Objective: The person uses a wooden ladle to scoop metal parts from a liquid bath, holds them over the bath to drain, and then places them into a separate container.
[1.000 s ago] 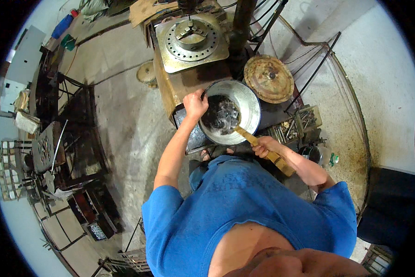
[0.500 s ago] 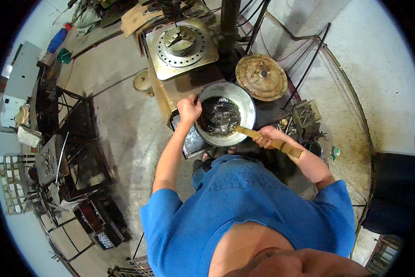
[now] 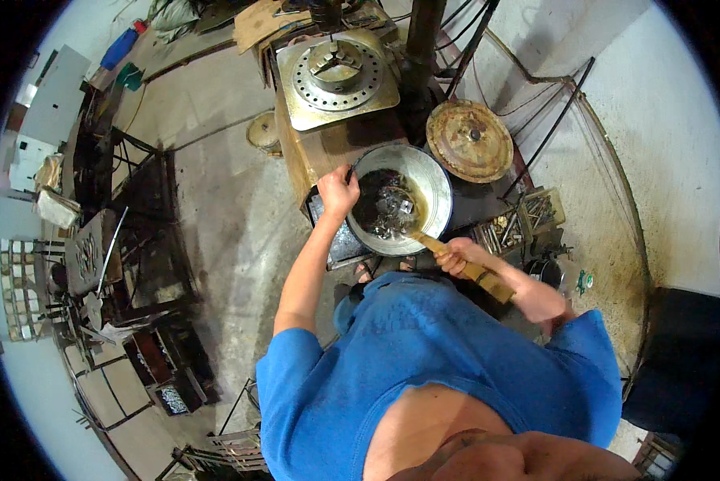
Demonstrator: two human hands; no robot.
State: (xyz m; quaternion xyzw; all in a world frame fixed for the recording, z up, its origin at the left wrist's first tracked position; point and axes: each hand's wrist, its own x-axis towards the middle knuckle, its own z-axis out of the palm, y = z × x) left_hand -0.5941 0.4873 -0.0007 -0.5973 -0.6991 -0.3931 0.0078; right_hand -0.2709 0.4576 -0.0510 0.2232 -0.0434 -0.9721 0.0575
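A round metal pot (image 3: 436,183) stands below the drilling machine's plate. My left hand (image 3: 339,192) is closed on a dark handle at the pot's left rim. Dark liquid (image 3: 369,204) lies in it, with shiny metal pieces (image 3: 401,207) too blurred to tell apart. In my right hand (image 3: 459,255) is a flat wooden stick (image 3: 490,282), gripped around its middle. Its far end reaches over the near right rim into the pot, and the tip is hidden among the liquid and pieces.
Behind the pot, a three-jaw chuck (image 3: 335,67) sits on a drilled metal plate. A rusty round lid (image 3: 469,146) lies at the pot's far right. Small metal parts (image 3: 538,213) fill a box to the right. A metal tray (image 3: 345,245) sits below the pot's left side.
The stick's end and my right hand have shifted slightly around the pot's near right side. The metal pieces and liquid inside have moved. My left hand keeps its hold.
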